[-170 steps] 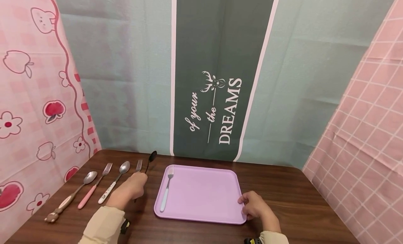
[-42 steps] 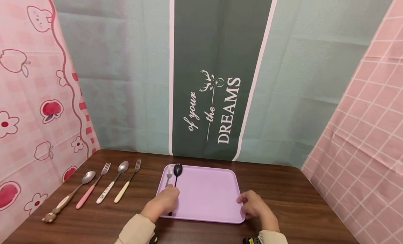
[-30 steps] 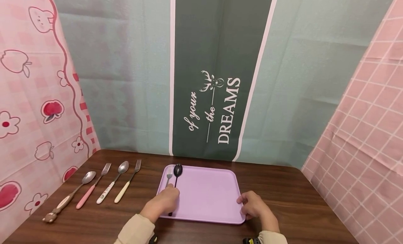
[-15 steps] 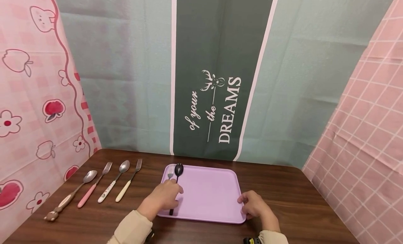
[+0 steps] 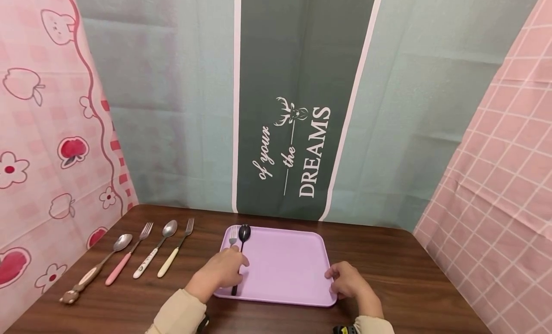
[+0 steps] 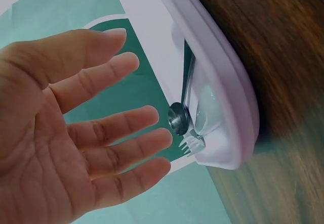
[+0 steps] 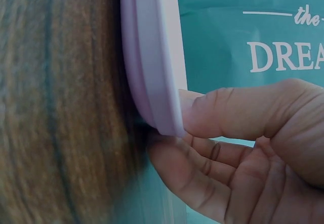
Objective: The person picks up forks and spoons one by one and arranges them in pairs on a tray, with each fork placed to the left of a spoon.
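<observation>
A purple tray (image 5: pixel 284 271) lies on the table. My right hand (image 5: pixel 349 279) pinches its right rim, thumb on top and fingers below in the right wrist view. On the tray's left side a fork (image 5: pixel 233 235) and a black spoon (image 5: pixel 244 233) rest side by side. My left hand (image 5: pixel 222 268) hovers over their handles and hides much of the fork's. In the left wrist view this hand's fingers are spread and relaxed, holding nothing, with the spoon and fork tines beyond them.
Left of the tray stand in a row a brown bear-handled spoon (image 5: pixel 89 275), a pink-handled fork (image 5: pixel 118 269), a white patterned spoon (image 5: pixel 146 263) and a cream-handled fork (image 5: pixel 168 263). Cloth hangs behind the wooden table (image 5: pixel 388 257) and along both sides.
My left hand has brought the black spoon from the table onto the tray beside the fork, let it go, and lifted slightly with fingers loosened. My right hand has stayed on the rim.
</observation>
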`<state>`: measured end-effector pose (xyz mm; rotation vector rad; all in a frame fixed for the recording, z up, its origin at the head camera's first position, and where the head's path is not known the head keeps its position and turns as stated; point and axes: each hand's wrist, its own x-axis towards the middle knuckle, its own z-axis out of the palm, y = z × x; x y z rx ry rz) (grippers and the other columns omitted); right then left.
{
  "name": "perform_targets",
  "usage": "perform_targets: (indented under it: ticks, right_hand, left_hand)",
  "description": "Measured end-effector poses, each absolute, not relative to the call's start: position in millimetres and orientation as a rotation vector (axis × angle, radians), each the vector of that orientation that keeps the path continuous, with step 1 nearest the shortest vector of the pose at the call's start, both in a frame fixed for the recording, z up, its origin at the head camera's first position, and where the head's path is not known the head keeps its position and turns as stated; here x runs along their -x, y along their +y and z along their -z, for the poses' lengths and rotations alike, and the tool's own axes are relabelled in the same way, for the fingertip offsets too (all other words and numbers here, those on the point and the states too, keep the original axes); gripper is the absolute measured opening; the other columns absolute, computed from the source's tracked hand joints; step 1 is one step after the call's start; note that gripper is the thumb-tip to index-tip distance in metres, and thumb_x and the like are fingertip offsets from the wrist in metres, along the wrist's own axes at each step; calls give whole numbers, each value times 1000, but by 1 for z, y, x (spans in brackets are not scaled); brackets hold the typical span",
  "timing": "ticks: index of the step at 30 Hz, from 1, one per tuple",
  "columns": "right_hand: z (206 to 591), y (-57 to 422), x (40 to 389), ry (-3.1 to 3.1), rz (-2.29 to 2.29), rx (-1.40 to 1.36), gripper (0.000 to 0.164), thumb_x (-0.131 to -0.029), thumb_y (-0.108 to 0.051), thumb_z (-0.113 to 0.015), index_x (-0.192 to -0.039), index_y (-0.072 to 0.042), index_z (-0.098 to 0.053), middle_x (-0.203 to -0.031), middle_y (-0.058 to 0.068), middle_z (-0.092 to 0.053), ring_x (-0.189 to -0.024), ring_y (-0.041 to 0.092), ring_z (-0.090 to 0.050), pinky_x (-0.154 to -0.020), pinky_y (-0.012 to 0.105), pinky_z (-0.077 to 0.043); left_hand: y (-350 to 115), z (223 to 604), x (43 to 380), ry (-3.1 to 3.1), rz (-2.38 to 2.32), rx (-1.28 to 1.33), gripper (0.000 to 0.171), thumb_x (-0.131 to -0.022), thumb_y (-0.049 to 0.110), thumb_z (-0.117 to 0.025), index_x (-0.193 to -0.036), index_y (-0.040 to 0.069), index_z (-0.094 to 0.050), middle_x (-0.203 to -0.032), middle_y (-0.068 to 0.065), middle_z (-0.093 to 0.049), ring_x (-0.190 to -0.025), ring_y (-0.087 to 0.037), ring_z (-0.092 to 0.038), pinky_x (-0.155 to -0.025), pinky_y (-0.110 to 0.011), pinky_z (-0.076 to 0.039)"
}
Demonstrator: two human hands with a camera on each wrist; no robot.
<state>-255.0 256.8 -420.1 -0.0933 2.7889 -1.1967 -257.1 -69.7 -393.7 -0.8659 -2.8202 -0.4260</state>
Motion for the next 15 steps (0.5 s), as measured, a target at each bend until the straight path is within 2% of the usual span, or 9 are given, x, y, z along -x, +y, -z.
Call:
perform_targets:
  ticks: [5,11,15]
  right_hand:
    - [418,256,255,2801,1186,105,28,-60,18,-61,-83,3,-62,-67,7,-49,-59,20,-56,-49,36,-51]
    - [417,255,255,2827,1150,107,28,-59,17,-63,-82,2,-63,-68,7,-50,-59,20,-54,-49,35,-50]
    - [415,256,255,2842,1122,119,28,-59,17,-64,-81,1,-63,-69,5,-51,-59,19,-52,-48,34,-48]
  left_hand:
    - [-77,395,260,-2799,404,876,19,-67,8,-73,-86,5,-72,-79,-8,-56,-70,-21,-55,-66,-37,-48]
    - [-89,402,263,-2770,340,819,23,-63,12,-74,-87,9,-73,-78,-6,-53,-69,-28,-56,-58,-43,-47]
    - [-97,403,264,-2778,354,784,24,-63,12,-75,-86,8,-72,-77,-6,-51,-69,-28,-55,-59,-43,-47]
